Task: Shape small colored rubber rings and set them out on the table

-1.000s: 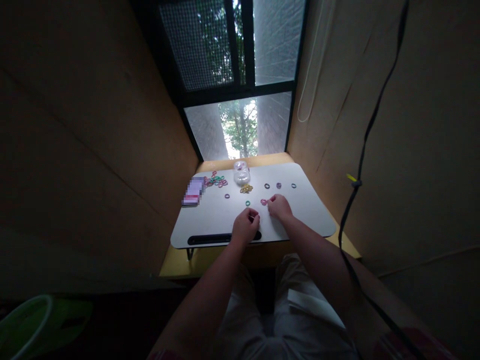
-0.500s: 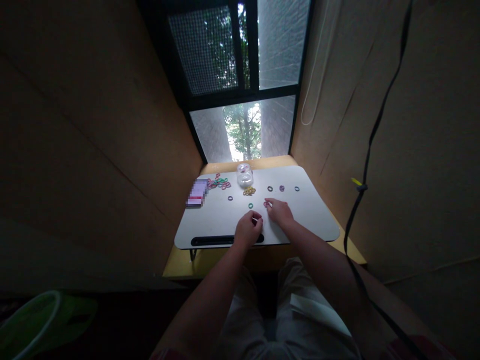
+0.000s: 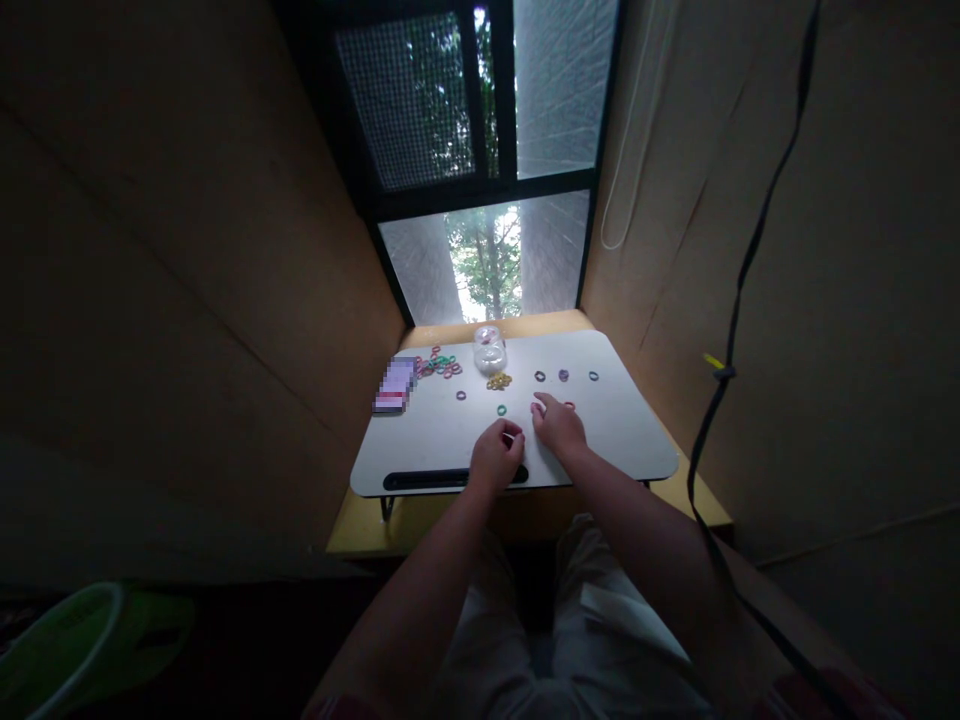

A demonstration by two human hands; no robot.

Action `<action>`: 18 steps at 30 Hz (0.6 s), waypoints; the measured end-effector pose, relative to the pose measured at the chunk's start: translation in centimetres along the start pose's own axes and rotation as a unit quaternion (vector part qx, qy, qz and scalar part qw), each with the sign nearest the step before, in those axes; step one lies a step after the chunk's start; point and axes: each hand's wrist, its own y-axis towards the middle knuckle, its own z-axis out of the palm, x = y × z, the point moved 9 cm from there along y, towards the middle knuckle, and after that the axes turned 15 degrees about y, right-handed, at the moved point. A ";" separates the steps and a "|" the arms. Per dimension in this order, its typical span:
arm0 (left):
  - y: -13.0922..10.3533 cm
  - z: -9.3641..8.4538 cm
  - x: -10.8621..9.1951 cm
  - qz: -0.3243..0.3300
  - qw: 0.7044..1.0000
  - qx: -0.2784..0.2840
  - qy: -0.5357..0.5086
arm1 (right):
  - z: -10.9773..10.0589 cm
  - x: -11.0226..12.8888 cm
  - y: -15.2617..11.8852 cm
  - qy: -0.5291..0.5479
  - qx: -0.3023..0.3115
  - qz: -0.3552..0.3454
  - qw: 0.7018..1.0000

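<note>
My left hand (image 3: 497,457) is closed near the front of the white board (image 3: 630,430), thumb and fingers together; what it may hold is too small to name. Just right of it, my right hand (image 3: 559,424) is over the board with its index finger and thumb apart. A pinkish ring (image 3: 533,408) shows at its thumb tip, and a red ring (image 3: 570,405) lies behind the knuckles. A green ring (image 3: 502,410) sits between and beyond the hands. Farther back is a small pile of yellow rings (image 3: 499,381).
A clear jar (image 3: 490,352) stands at the back. Left of it lie mixed coloured rings (image 3: 439,365) and a phone (image 3: 395,385). Single rings (image 3: 563,376) form a row on the right. A black strap (image 3: 739,290) hangs at right; a green basket (image 3: 97,640) is low left.
My right hand has drawn back slightly, and its finger and thumb have parted near the pinkish ring. More of the red ring behind it shows. The left hand has barely moved.
</note>
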 end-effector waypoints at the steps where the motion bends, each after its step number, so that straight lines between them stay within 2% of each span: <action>1: 0.1 0.0 0.2 -0.005 1.000 -0.005 -0.015 | -0.2 0.2 -0.3 0.001 -0.006 -0.004 1.000; 5: 1.1 -0.8 2.4 -0.052 0.991 -0.055 -0.107 | -0.8 0.8 -1.6 0.010 -0.003 -0.040 0.999; 9: 1.7 -3.3 7.4 -0.162 0.967 -0.128 -0.148 | -0.4 1.6 -3.3 0.001 0.064 -0.107 0.992; 11: 2.4 -4.7 7.9 -0.118 0.984 -0.115 -0.069 | 0.0 2.0 -4.0 -0.010 0.096 -0.130 0.987; 13: 2.9 -5.9 8.4 -0.095 0.989 -0.110 0.015 | 0.1 2.1 -4.3 -0.035 0.102 -0.128 0.986; 18: 4.4 -6.5 8.0 -0.076 0.980 -0.094 0.157 | 0.4 2.8 -4.0 -0.103 0.104 -0.133 0.980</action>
